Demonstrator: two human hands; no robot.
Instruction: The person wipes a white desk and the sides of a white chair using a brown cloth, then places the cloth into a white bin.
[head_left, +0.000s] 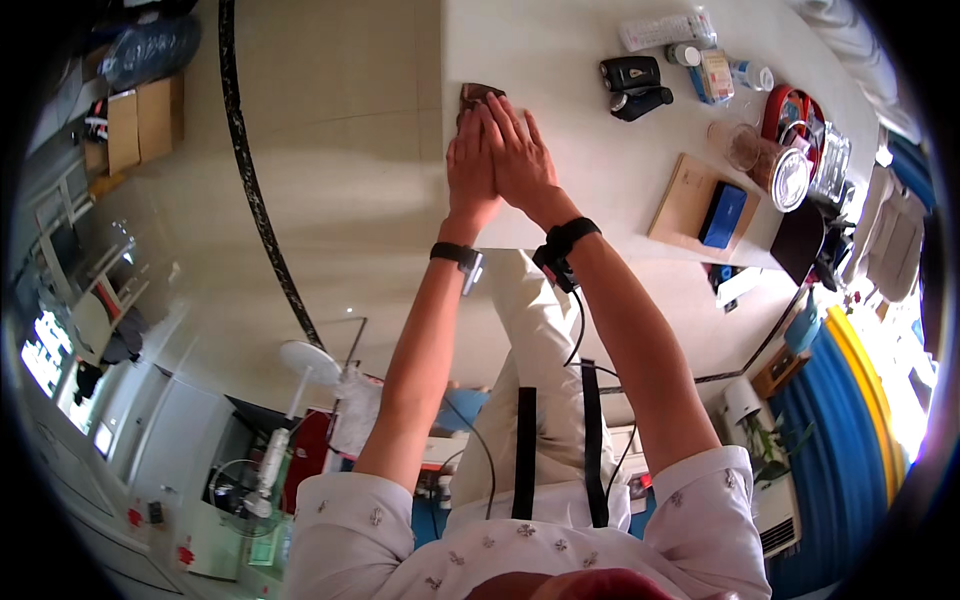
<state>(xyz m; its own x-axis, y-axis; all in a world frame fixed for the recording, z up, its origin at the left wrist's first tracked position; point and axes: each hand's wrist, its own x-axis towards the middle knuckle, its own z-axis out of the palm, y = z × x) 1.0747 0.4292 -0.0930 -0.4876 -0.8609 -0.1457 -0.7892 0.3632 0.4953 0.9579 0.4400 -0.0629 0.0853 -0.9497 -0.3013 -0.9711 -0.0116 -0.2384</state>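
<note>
A dark brown folded piece, apparently a cloth (472, 96), lies at the left edge of the pale tabletop (570, 150). My left hand (471, 161) presses down on it, fingers stretched forward and largely covering it. Partly across the left one rests my right hand (521, 154), flat with its fingers a little apart. Its index fingertip reaches the edge of the brown piece, and the other fingers lie over the table surface. How much of the cloth is under the palms is hidden. Both wrists wear black straps with small devices.
Two black electric shavers (634, 82), small bottles and a box (712, 75) stand at the far right of the table. Nearer are a clear jar (784, 176), a red round container (780, 105), and a wooden board (675, 199) under a blue box (724, 214). Cables hang by my legs.
</note>
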